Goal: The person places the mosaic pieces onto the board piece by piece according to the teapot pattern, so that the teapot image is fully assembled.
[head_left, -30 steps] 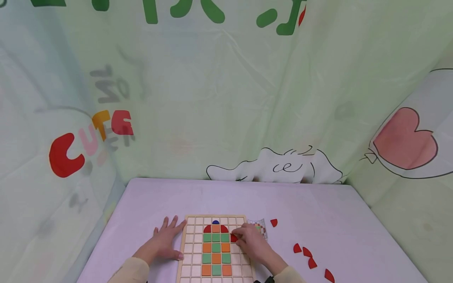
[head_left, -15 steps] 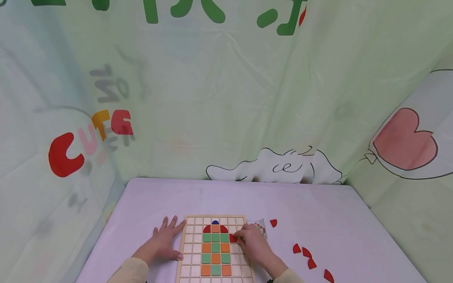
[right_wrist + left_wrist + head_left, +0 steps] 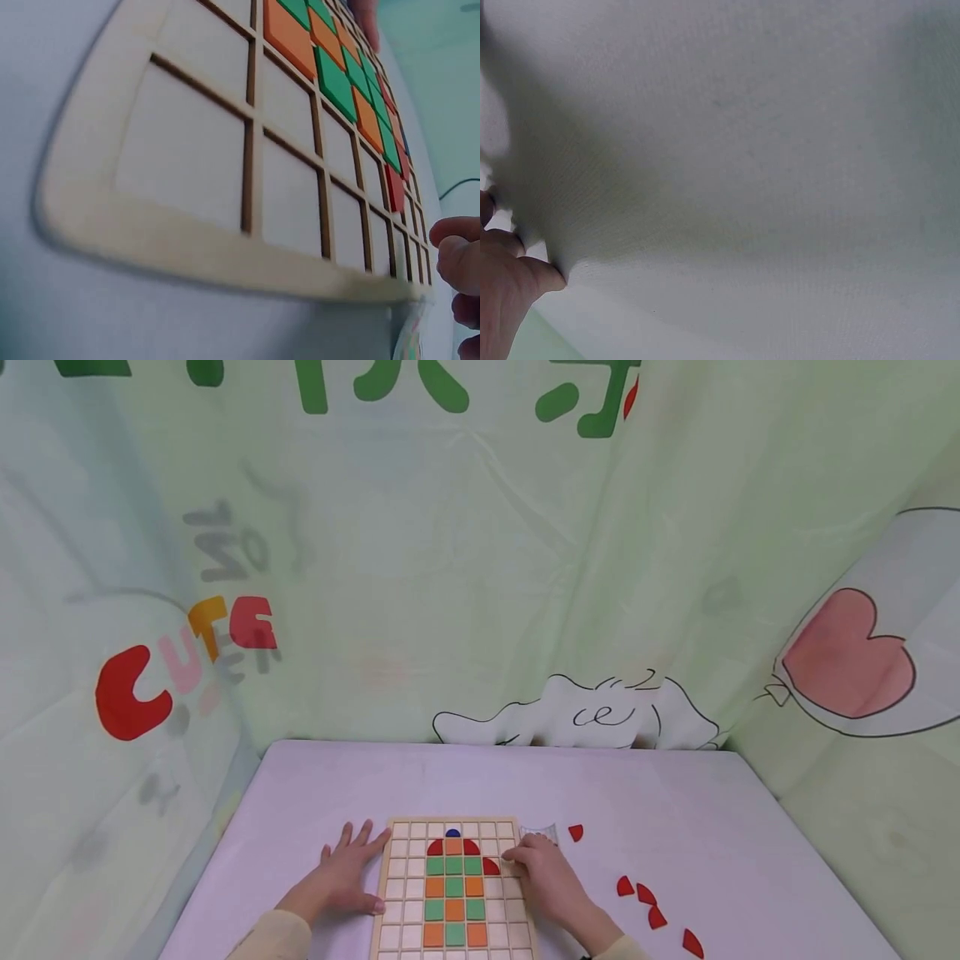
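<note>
A wooden grid board (image 3: 397, 888) lies on the table with green and orange square tiles (image 3: 454, 887) filling its middle columns. Two red quarter-round pieces flank the top orange tile, and a blue half-round piece (image 3: 453, 833) sits above it. One more red quarter-round piece (image 3: 491, 866) lies in a cell right of the green row. My right hand (image 3: 551, 878) hovers just right of that piece, fingers bent and thumb near the index fingertip (image 3: 448, 229), holding nothing. Spread fingers of my left hand (image 3: 347, 870) touch the board's left edge; the left wrist view shows only some fingertips.
Several loose red quarter-round pieces (image 3: 646, 893) lie on the table to the right, one (image 3: 575, 832) farther back. A printed card (image 3: 546, 832) lies by the board's upper right edge, partly behind my right hand. Printed curtains (image 3: 375, 610) surround the table (image 3: 645, 793).
My right hand moved the red quarter-round piece left into the cell beside the green row, then let go and drew slightly right. My left hand stayed at the board's edge.
</note>
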`<state>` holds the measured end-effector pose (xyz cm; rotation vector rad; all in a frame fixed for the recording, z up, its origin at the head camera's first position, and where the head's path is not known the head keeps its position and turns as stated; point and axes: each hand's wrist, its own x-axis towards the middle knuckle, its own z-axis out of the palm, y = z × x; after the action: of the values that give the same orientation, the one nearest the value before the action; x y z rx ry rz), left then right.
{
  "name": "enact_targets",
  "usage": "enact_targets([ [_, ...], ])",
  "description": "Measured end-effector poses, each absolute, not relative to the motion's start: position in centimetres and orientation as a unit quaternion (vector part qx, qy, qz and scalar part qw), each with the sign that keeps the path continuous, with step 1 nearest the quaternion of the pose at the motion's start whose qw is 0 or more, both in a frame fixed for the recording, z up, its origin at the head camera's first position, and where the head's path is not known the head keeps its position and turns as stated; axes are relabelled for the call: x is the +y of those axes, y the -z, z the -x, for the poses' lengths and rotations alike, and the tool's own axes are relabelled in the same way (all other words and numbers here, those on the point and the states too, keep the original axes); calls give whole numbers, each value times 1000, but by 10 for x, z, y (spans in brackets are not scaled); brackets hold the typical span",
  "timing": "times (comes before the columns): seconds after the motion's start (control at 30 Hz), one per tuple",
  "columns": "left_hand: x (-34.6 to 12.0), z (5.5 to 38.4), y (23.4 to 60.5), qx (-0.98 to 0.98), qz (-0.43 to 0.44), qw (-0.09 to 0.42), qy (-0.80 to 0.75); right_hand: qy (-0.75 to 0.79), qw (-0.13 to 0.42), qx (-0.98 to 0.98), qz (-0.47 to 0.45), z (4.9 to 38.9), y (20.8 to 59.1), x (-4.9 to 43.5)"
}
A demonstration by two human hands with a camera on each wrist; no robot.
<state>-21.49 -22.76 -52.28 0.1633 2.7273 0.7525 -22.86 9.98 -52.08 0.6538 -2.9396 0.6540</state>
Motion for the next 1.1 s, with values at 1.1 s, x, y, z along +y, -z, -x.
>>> enact_targets([
  [1.1,-230,216,526,954,-62,150,-254,-227,-93,-969,-23,198,521,251],
])
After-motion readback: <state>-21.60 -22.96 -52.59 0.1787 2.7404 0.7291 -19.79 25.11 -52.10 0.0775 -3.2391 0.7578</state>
